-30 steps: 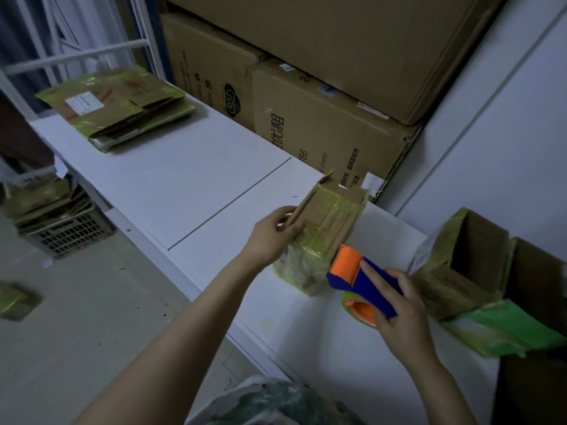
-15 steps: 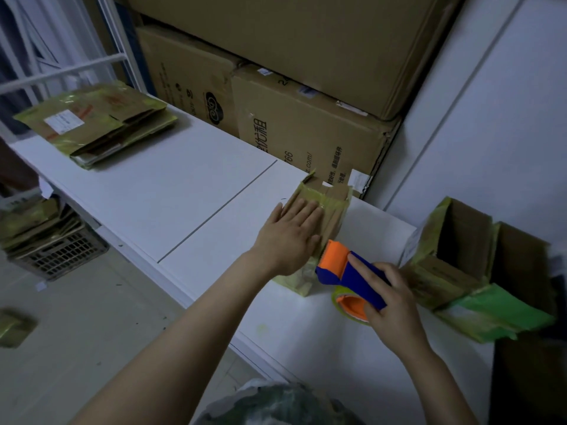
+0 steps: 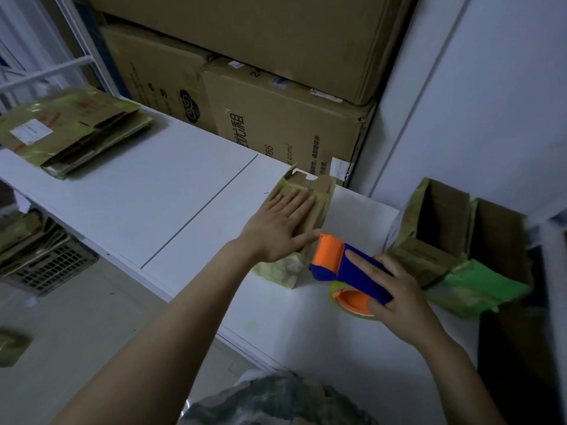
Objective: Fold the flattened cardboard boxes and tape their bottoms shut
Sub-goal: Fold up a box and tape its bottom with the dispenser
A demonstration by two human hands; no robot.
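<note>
Cardboard under yellow-green film: the small box (image 3: 319,194) is lying near the middle of the white table (image 3: 153,194), flaps up, and the left hand (image 3: 276,231) is pressing them down with straight, spread fingers. The right hand (image 3: 399,289) is gripping the blue-and-orange tape dispenser (image 3: 349,265), fingers wrapped round its handle, roller just beside the box's near end at 5 o'clock. To my eye the flaps want holding level and butted tight while tape is running straight along the seam and over both ends. At 3 o'clock two folded boxes (image 3: 445,222) are standing open, nothing showing inside. At 9 o'clock a floor crate (image 3: 52,268) is holding flattened cardboard.
</note>
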